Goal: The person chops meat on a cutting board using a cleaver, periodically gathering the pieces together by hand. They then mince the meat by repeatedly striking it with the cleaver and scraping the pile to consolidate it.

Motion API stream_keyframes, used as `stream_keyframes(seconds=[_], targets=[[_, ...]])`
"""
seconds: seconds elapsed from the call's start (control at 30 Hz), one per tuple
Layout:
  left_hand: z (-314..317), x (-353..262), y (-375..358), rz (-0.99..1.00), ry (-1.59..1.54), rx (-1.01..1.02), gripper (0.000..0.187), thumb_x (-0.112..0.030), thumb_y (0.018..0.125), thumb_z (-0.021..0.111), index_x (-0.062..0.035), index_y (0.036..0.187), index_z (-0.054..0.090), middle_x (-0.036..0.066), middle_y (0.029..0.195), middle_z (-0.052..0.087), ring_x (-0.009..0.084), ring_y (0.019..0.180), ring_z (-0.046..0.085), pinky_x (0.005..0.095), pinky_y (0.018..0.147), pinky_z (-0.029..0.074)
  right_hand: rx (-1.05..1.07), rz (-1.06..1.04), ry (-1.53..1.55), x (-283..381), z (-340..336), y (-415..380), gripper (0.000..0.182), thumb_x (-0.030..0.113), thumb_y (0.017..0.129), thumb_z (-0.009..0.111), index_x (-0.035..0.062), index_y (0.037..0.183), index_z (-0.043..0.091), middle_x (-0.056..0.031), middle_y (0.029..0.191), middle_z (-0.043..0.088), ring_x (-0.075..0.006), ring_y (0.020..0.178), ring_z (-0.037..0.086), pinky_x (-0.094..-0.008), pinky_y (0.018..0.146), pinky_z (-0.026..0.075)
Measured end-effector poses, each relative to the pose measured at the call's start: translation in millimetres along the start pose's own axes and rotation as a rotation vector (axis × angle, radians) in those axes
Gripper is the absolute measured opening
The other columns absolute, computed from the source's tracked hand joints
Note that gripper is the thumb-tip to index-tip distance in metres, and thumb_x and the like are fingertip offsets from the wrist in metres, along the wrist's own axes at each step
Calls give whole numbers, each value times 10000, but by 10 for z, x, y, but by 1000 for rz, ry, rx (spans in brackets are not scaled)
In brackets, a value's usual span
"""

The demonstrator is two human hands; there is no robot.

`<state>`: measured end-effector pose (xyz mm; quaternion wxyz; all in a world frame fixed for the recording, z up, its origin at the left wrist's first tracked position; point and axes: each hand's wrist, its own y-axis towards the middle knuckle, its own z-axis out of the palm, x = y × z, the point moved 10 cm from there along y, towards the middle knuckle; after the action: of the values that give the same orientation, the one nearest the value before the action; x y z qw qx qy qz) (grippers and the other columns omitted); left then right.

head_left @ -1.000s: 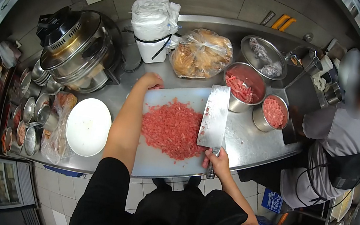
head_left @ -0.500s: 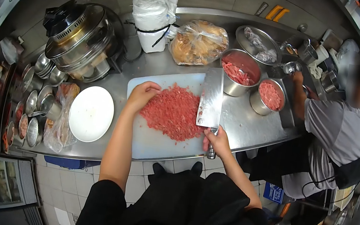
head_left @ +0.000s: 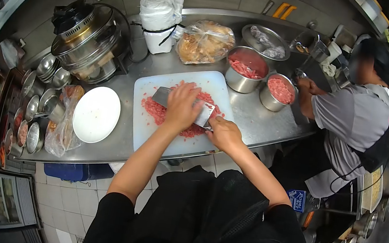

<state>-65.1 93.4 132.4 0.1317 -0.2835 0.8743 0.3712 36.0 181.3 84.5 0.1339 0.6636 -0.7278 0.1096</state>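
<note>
A cleaver (head_left: 204, 115) lies low over the chopped red meat (head_left: 154, 111), its blade tipped toward flat. Closed around its handle is my right hand (head_left: 225, 134), which hides most of the grip. My left hand (head_left: 182, 105) rests on top of the blade with fingers stretched out and covers its middle. Bits of meat cling to the blade near the handle. Under the meat is a white cutting board (head_left: 144, 136). Meat shows on both sides of the cleaver, and part of the pile is hidden beneath it.
A white plate (head_left: 96, 115) is left of the board. To the right stand a pot of meat strips (head_left: 243, 82) and a smaller pot of meat (head_left: 276, 101). Behind are a bagged food bundle (head_left: 205, 43) and a glass-bowled appliance (head_left: 90, 48). A co-worker (head_left: 351, 115) stands at the right.
The cleaver has come from the board's right side onto the meat and tipped over. My left hand has moved from the pile's left edge onto the blade. The co-worker's hands have drawn nearer.
</note>
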Motion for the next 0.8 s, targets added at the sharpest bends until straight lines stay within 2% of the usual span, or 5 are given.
stream_keyframes(seconds=[0.17, 0.57, 0.63, 0.7, 0.8], targets=[[653, -190, 5, 58, 211, 202, 559, -405, 926, 570, -82, 1379, 507, 149, 1501, 398, 303, 1430, 300, 572, 1166, 124, -134, -81, -77, 2, -17, -77, 288, 212, 804, 696, 26, 1006, 608, -155, 950, 649, -345, 880, 656, -439, 780, 527], [529, 1124, -116, -383, 277, 219, 547, -428, 964, 520, -89, 1393, 489, 142, 1503, 410, 288, 1438, 299, 578, 1162, 150, -17, 59, -23, -587, -382, -1018, 274, 204, 816, 651, 39, 1034, 627, -150, 921, 661, -342, 888, 653, -437, 803, 518], [454, 1017, -76, -358, 245, 176, 491, -371, 971, 526, -80, 1366, 517, 144, 1459, 461, 295, 1407, 347, 551, 1158, 189, -33, 250, 217, -828, -406, -1154, 284, 197, 813, 635, 21, 1035, 620, -161, 822, 655, -359, 866, 650, -442, 806, 516], [451, 866, -48, -320, 135, 128, 442, -332, 977, 516, -67, 1330, 551, 144, 1419, 503, 300, 1378, 388, 536, 1147, 222, -44, 278, 305, -1015, -218, -1220, 218, 196, 872, 600, 17, 995, 592, -129, 681, 618, -310, 666, 655, -417, 638, 530], [723, 542, 13, -103, 119, 134, 406, -305, 972, 524, -79, 1304, 581, 148, 1384, 532, 309, 1357, 414, 533, 1134, 248, 21, 621, 1251, -1217, 323, -1380, 153, 239, 992, 523, 88, 1008, 504, -18, 620, 518, -98, 412, 490, -272, 369, 396]])
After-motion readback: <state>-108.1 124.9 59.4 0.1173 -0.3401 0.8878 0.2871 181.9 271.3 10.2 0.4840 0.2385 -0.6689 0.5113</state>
